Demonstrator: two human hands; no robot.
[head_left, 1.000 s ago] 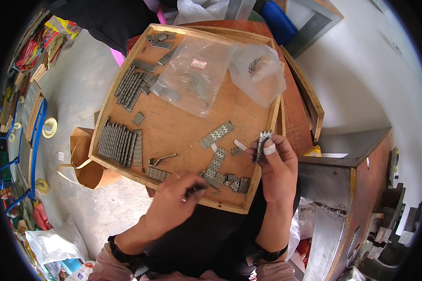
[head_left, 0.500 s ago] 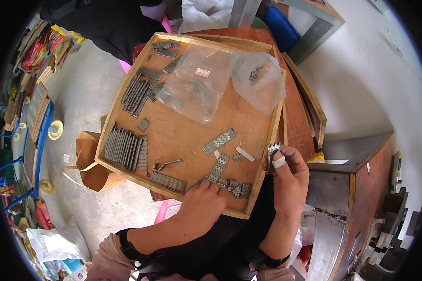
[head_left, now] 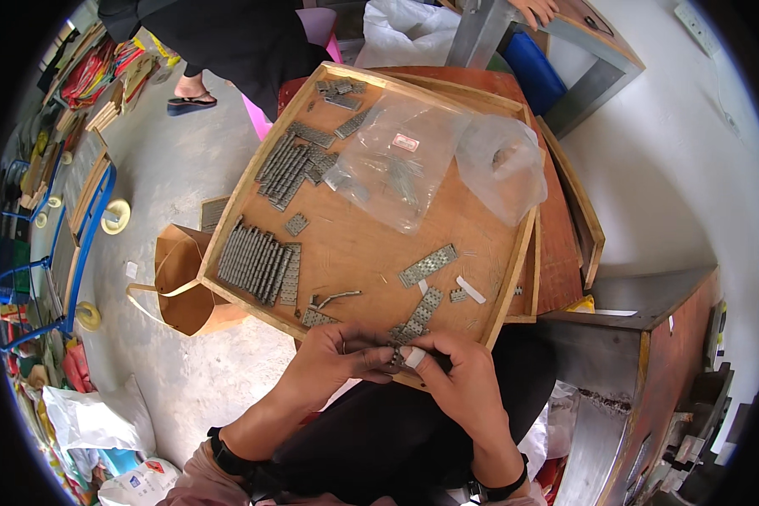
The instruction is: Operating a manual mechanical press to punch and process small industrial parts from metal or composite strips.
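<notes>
My left hand (head_left: 329,368) and my right hand (head_left: 465,384) meet over the front edge of a shallow wooden tray (head_left: 246,179). Between their fingertips is a short metal chain piece (head_left: 395,357), mostly hidden by the fingers. My right thumb, wrapped in white tape, presses on it. Just beyond the fingers lies a flat metal chain strip (head_left: 422,314), with another strip (head_left: 427,265) farther back. A neat row of chain strips (head_left: 253,263) fills the tray's left side. A thin bent strip (head_left: 339,297) lies between that row and my left hand.
Two clear plastic bags (head_left: 405,173) (head_left: 502,164) with thin metal pins lie at the tray's back. More chain strips (head_left: 288,169) are heaped at back left. A paper bag (head_left: 184,278) stands left, a metal bin (head_left: 594,354) right. Another person's foot (head_left: 191,93) and hand (head_left: 535,10) show behind.
My right hand has moved left from the tray's right rim with the chain piece. My left hand has come up from the strips at the front to meet it. The view has shifted slightly.
</notes>
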